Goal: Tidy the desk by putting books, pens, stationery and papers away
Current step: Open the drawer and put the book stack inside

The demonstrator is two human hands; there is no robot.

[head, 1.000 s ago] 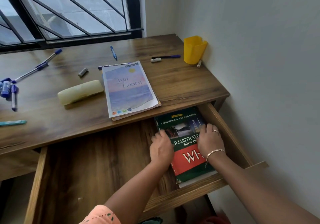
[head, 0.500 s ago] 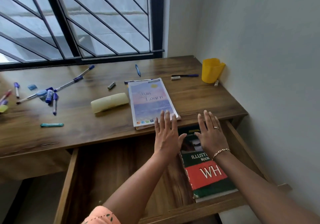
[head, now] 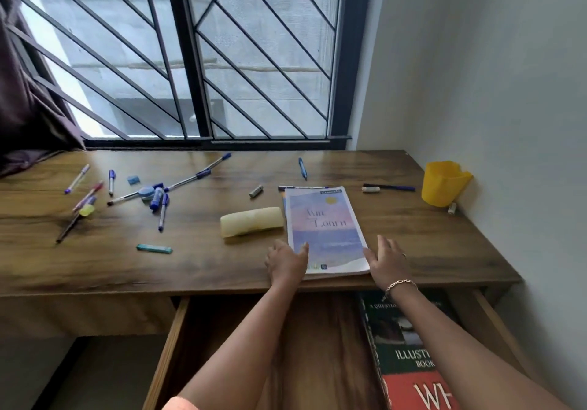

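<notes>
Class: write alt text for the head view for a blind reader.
A left hand and a right hand flank the near end of a pastel book on a wooden desk. Below, an open drawer holds a green book; pens lie scattered and a yellow cup sits by the wall.

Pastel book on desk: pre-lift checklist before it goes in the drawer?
1. Left hand on pastel book's left edge, thumb on cover: ok.
2. Right hand at its right edge, fingers straight: ok.
3. Firm grip under the book: cannot tell.
4. Drawer open, bare floor left of green book: ok.
5. Pencil case clear of the book's left edge: cannot tell.
</notes>
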